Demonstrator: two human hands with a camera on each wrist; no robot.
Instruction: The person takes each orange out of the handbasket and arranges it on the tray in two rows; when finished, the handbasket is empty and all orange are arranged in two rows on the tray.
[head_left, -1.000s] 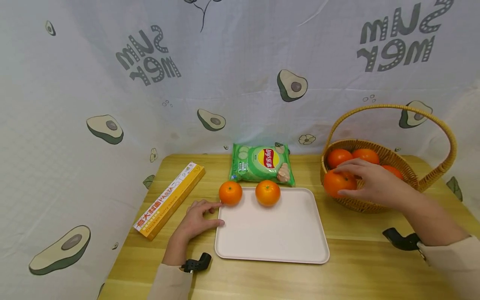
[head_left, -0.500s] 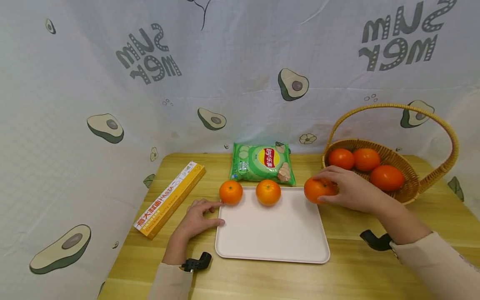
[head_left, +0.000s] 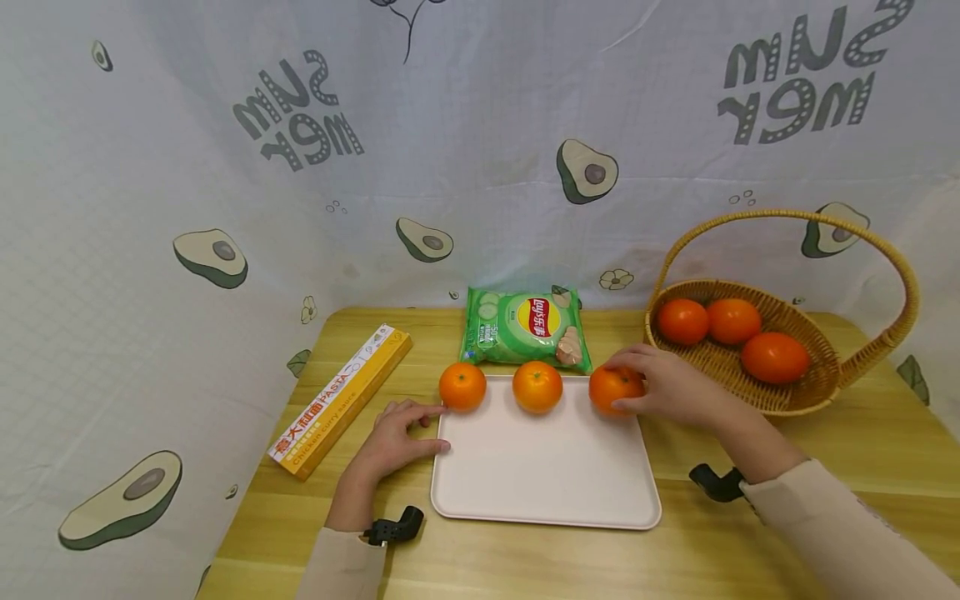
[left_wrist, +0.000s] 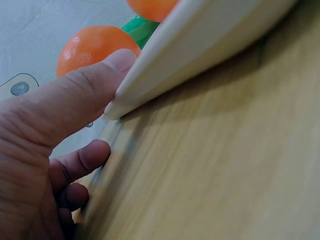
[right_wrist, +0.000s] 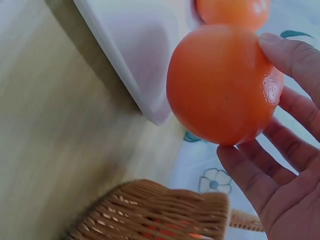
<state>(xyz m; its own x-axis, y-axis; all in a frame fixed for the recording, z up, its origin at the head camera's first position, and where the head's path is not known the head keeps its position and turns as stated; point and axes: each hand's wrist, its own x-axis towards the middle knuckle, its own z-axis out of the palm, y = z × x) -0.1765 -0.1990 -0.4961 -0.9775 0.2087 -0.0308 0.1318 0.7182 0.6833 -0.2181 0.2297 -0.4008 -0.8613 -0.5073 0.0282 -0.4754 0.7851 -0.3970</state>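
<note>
My right hand (head_left: 672, 390) holds an orange (head_left: 613, 390) between thumb and fingers at the far right corner of the white tray (head_left: 547, 467). In the right wrist view that orange (right_wrist: 220, 85) shows glossy, over the tray's corner; whether it touches the tray I cannot tell. Along the tray's far edge sit a middle orange (head_left: 537, 387) and a left orange (head_left: 462, 387). My left hand (head_left: 397, 437) rests at the tray's left edge. Its thumb (left_wrist: 85, 95) touches the rim in the left wrist view, and the other fingers are loosely bent.
A wicker basket (head_left: 821, 392) with a tall handle stands at the right, holding three orange-red round fruits (head_left: 775, 357). Behind the tray lies a green chip bag (head_left: 521, 329). A yellow pasta box (head_left: 341, 400) lies at the left. A printed curtain hangs behind the table.
My right hand has carried the orange leftward from the basket to the tray's far right corner. The left hand has stayed at the tray's edge.
</note>
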